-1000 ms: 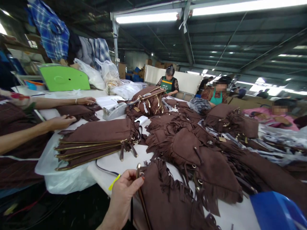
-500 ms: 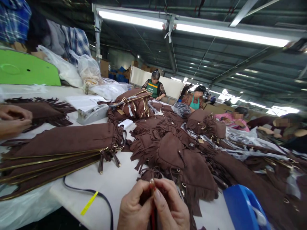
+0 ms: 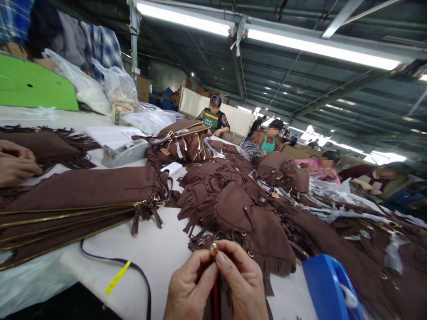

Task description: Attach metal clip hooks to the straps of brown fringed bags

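Low in the middle, my left hand (image 3: 190,286) and my right hand (image 3: 243,284) meet fingertip to fingertip in a pinch. Between them is a small gold metal fitting (image 3: 213,249), poking up above the thumbs. A narrow dark strap with a red side (image 3: 216,295) runs down from it between the palms. Fingers hide most of the fitting, so its exact kind is unclear. Just beyond my hands lie brown fringed bags (image 3: 236,206) in a heap, with gold rings on them.
Brown bags with gold zips (image 3: 83,189) are stacked at left. A black cord with a yellow tag (image 3: 117,276) hangs over the table edge. A blue plastic object (image 3: 328,284) stands at right. Another person's hand (image 3: 16,162) is at far left; co-workers (image 3: 213,118) sit beyond.
The view has shifted slightly, so the table's contents sit a little further left and up. My fingertips keep their pinch, and the gold fitting shows more clearly between them.
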Action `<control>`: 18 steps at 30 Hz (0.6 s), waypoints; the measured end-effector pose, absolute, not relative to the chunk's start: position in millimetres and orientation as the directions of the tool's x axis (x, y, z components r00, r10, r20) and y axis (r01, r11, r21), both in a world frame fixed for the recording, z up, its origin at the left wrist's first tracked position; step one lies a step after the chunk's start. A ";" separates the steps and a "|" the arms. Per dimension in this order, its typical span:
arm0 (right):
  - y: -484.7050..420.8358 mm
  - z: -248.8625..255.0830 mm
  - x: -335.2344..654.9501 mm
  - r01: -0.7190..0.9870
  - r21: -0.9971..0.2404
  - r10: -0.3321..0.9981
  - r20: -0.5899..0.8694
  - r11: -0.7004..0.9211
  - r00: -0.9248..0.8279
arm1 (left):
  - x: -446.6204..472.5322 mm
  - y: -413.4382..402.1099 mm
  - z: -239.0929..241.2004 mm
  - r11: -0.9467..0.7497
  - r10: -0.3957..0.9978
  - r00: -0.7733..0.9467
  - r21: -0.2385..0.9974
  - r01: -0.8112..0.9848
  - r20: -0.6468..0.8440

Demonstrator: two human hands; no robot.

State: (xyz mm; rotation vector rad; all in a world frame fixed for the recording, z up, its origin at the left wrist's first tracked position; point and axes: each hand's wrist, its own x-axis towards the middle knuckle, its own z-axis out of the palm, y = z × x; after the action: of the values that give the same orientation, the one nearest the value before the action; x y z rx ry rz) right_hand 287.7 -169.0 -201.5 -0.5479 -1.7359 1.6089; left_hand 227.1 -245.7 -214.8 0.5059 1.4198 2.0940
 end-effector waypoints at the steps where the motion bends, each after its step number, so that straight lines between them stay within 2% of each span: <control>1: -167.1 -198.4 288.7 -0.140 -0.978 0.707 0.210 0.157 -0.675 | 227.4 -245.3 -214.4 -0.295 0.627 -0.779 0.930 -0.220 0.014; 8: -156.7 -183.8 289.4 -0.062 -0.958 0.641 0.234 0.280 -0.730 | 224.3 -243.9 -217.0 -0.259 0.587 -0.802 0.964 -0.061 0.107; 11: -152.8 -178.9 289.4 -0.015 -0.898 0.575 0.294 0.439 -0.764 | 218.9 -243.8 -220.0 -0.216 0.617 -0.773 0.976 0.010 0.144; 13: -149.9 -176.5 289.0 -0.010 -0.793 0.479 0.378 0.609 -0.792 | 215.7 -244.1 -222.8 -0.192 0.641 -0.749 0.980 0.055 0.167; 15: -147.6 -176.6 288.2 -0.025 -0.635 0.365 0.475 0.772 -0.801 | 214.0 -244.8 -225.9 -0.171 0.663 -0.731 0.983 0.062 0.161; 18: -147.7 -182.9 287.8 -0.022 -0.449 0.269 0.573 0.893 -0.774 | 213.4 -246.0 -229.4 -0.146 0.699 -0.707 0.989 0.006 0.107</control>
State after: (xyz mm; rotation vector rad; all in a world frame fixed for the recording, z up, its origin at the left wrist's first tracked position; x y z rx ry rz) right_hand 287.8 -147.7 -182.9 -0.1762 -2.3953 0.5776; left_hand 213.4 -246.0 -229.4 0.7945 1.6478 1.9040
